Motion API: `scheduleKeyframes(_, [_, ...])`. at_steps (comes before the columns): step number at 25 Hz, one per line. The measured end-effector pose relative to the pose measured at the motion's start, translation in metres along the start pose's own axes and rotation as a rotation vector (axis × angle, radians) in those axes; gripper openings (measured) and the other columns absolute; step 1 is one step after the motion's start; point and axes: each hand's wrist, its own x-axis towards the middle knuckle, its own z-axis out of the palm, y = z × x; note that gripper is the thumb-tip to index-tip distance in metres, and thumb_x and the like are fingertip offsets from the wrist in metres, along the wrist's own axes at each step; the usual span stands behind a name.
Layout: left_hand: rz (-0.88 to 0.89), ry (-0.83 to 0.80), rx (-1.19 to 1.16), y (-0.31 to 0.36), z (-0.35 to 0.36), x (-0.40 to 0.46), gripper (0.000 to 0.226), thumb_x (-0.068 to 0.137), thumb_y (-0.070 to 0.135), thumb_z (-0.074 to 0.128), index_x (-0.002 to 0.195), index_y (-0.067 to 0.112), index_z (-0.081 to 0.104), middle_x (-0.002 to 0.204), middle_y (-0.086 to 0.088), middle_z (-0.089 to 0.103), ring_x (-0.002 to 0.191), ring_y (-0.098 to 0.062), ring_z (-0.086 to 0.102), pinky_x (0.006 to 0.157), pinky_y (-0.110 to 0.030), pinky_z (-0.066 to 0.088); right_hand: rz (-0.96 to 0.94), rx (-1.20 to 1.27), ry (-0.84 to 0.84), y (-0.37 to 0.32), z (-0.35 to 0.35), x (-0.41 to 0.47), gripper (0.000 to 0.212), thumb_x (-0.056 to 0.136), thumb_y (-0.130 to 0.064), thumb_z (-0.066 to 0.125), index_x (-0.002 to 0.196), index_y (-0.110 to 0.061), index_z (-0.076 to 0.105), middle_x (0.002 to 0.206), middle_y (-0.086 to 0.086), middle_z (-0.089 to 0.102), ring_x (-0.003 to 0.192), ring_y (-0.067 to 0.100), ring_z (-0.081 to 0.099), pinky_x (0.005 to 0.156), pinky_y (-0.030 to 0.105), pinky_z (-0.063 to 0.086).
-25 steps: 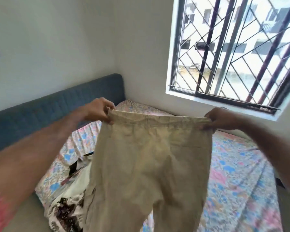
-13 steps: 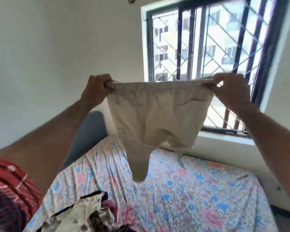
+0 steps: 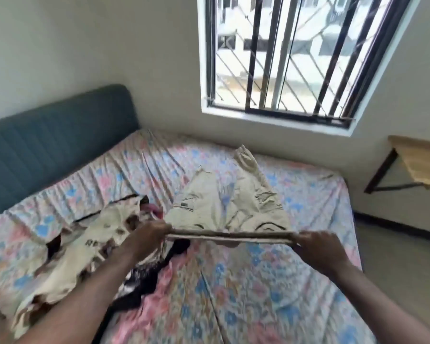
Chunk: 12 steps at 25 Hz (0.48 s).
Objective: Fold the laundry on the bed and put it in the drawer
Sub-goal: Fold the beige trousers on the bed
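Beige trousers [image 3: 233, 202] lie spread over the floral bed sheet [image 3: 246, 281], legs pointing away from me toward the window. My left hand [image 3: 147, 235] grips the left end of the waistband and my right hand [image 3: 315, 247] grips the right end, holding it stretched taut just above the sheet. A heap of unfolded laundry [image 3: 85, 249], cream with dark prints plus black and pink pieces, sits on the bed to the left, partly under my left forearm. No drawer is in view.
A blue padded headboard [image 3: 47, 142] runs along the left wall. A barred window [image 3: 283, 58] is straight ahead. A wooden wall-mounted shelf [image 3: 420, 162] with a black bracket juts out at the right, beyond the bed's edge.
The trousers were held up high in front of the window; both hands have swung them down and forward, so the legs now lie flat on the bed.
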Motion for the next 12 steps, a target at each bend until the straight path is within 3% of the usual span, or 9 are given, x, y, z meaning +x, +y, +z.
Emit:
scheduleKeyframes(2, [-0.118,-0.191,-0.042,0.007,0.088,-0.070,0.022,0.080,-0.001,0.073,0.081,0.020,0.069,0.080,0.003,0.068,0.070,-0.014,0.064,0.059,-0.030,0.045,-0.032,0.016,-0.209,-0.028,0.063,-0.067,0.030,0.080,-0.044,0.049,0.076,-0.032,0.076,0.051,0.001,0.059,0.035,0.024,0.058,0.035,0.034,0.045])
scheduleKeyframes(4, [-0.179,-0.359,-0.025,0.017,0.155,-0.130,0.014,0.084,0.008,0.069,0.087,0.022,0.070,0.086,0.004,0.070,0.079,-0.017,0.067,0.065,-0.033,0.045,-0.021,-0.002,-0.416,-0.057,0.107,-0.122,0.007,0.071,-0.037,0.070,0.067,-0.033,0.074,0.048,0.000,0.058,0.034,0.023,0.058,0.037,0.035,0.047])
scheduleKeyframes(6, [-0.184,-0.479,0.038,0.040,0.217,-0.192,0.020,0.087,0.015,0.064,0.103,0.025,0.072,0.098,0.002,0.072,0.093,-0.021,0.068,0.074,-0.035,0.047,-0.010,0.014,-0.635,-0.079,0.163,-0.180,0.022,0.051,-0.028,0.092,0.060,-0.032,0.072,0.045,0.001,0.056,0.034,0.023,0.057,0.040,0.035,0.048])
scheduleKeyframes(8, [-0.213,-0.534,0.049,0.059,0.252,-0.238,0.028,0.089,0.013,0.064,0.112,0.027,0.070,0.107,0.002,0.071,0.105,-0.023,0.066,0.088,-0.039,0.048,0.023,-0.007,-0.687,-0.104,0.191,-0.225,0.031,0.043,-0.021,0.096,0.058,-0.028,0.071,0.047,0.005,0.058,0.036,0.026,0.059,0.042,0.039,0.050])
scheduleKeyframes(10, [-0.274,-0.568,0.075,0.075,0.275,-0.277,0.033,0.092,0.007,0.059,0.118,0.027,0.065,0.115,0.000,0.067,0.113,-0.023,0.062,0.097,-0.043,0.047,-0.055,-0.115,-0.664,-0.129,0.206,-0.267,0.017,0.065,-0.022,0.087,0.077,-0.027,0.077,0.069,0.012,0.070,0.058,0.032,0.069,0.058,0.044,0.055])
scheduleKeyframes(12, [-0.271,-0.649,0.128,0.086,0.291,-0.306,0.044,0.095,0.002,0.051,0.130,0.028,0.058,0.129,0.000,0.061,0.119,-0.023,0.060,0.098,-0.044,0.048,-0.054,-0.139,-0.750,-0.146,0.215,-0.302,0.026,0.093,-0.019,0.056,0.112,-0.026,0.072,0.100,0.007,0.074,0.092,0.031,0.073,0.087,0.045,0.051])
